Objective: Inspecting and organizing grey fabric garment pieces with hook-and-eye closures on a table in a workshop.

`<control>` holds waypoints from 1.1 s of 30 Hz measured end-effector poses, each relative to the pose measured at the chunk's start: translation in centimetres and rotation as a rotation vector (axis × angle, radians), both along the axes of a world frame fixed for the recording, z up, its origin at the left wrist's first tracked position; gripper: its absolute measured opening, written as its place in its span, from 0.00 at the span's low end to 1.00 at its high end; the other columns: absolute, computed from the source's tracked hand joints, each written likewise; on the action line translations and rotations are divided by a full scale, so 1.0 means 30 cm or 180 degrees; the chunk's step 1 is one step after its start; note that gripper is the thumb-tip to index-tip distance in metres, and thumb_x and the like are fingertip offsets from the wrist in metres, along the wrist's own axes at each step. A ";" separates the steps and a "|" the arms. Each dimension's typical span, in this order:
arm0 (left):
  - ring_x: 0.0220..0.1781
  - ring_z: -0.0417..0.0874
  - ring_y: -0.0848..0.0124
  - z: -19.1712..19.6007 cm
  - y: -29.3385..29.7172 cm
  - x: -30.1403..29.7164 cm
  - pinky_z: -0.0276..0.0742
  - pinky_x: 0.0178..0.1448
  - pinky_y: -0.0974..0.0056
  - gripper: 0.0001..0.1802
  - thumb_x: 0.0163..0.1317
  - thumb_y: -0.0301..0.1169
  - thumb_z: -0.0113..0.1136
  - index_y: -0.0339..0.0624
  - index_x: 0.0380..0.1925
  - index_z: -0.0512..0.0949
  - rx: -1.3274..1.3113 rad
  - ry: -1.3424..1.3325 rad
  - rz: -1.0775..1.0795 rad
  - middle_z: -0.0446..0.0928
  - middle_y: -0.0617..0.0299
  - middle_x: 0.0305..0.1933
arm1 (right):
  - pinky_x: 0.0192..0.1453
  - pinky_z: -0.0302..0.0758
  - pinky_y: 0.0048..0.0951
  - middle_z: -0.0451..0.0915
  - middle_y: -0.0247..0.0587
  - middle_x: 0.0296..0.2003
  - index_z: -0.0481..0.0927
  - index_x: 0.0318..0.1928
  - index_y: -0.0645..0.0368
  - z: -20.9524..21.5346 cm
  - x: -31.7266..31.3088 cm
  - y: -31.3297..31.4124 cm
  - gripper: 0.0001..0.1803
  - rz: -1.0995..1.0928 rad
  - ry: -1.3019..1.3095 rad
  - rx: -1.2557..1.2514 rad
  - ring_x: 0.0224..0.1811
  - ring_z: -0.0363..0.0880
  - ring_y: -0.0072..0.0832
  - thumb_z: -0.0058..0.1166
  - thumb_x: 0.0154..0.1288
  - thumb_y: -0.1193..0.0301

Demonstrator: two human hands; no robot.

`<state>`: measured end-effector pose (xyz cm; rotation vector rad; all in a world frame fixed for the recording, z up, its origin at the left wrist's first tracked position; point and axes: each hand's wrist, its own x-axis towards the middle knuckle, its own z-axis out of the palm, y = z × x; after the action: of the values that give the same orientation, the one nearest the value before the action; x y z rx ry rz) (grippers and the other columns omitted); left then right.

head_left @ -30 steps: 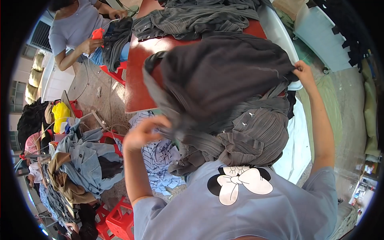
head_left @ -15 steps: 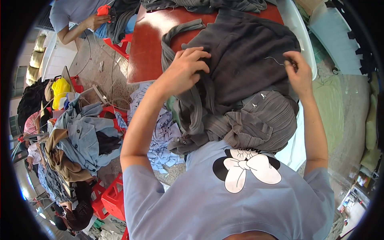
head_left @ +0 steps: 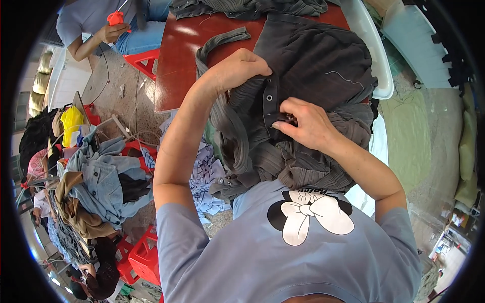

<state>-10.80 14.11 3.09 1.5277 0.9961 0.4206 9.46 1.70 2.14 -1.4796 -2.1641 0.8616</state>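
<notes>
- Jackets are lying heaped at the left, well apart from the table.
- Floor is showing between jackets and table.
- Table is showing its red top left of the garment, its near corner lying close to the left forearm.
- Left hand is nearly closed, pinching the upper snap strip.
- Right hand is curling nearly closed, thumb and fingers gripping the strip's lower end.
- Garment is spreading dark across the table, right edge lying near the tub.
- Tub is standing along the table's right side.

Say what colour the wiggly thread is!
The thread on the dark garment is whitish, best seen in the head view.
</notes>
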 end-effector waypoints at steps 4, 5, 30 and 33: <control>0.24 0.63 0.84 0.076 -0.048 -0.102 0.62 0.28 0.68 0.18 0.63 0.35 0.63 0.38 0.17 0.72 0.0120 -0.0310 -0.1201 0.65 0.75 0.19 | 0.43 0.77 0.36 0.81 0.43 0.36 0.83 0.41 0.61 0.016 0.106 0.025 0.10 0.1503 0.0737 -0.0620 0.39 0.82 0.38 0.64 0.60 0.71; 0.23 0.63 0.83 0.093 -0.091 -0.137 0.64 0.28 0.67 0.18 0.64 0.35 0.63 0.39 0.18 0.72 0.0353 -0.0328 -0.1678 0.65 0.71 0.17 | 0.42 0.77 0.31 0.82 0.40 0.35 0.84 0.41 0.61 0.051 0.138 0.043 0.09 0.1447 0.0888 -0.1024 0.38 0.83 0.33 0.65 0.61 0.73; 0.46 0.82 0.49 -0.069 0.231 0.320 0.77 0.51 0.50 0.15 0.62 0.35 0.67 0.34 0.40 0.79 0.2392 0.0589 0.0569 0.81 0.48 0.39 | 0.60 0.74 0.27 0.83 0.35 0.48 0.79 0.51 0.63 -0.007 0.431 0.598 0.15 0.0033 0.1209 0.0023 0.52 0.80 0.23 0.58 0.64 0.79; 0.57 0.77 0.53 -0.176 0.243 0.349 0.72 0.59 0.46 0.21 0.55 0.42 0.72 0.39 0.43 0.82 0.2307 0.1466 0.0499 0.84 0.53 0.46 | 0.60 0.75 0.26 0.83 0.36 0.46 0.80 0.49 0.62 -0.015 0.456 0.622 0.12 -0.0312 0.1780 -0.0015 0.52 0.80 0.23 0.56 0.66 0.79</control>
<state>-0.31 21.39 -2.19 2.2715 1.4190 0.5957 23.13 20.34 1.68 -1.1554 -1.6648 1.0891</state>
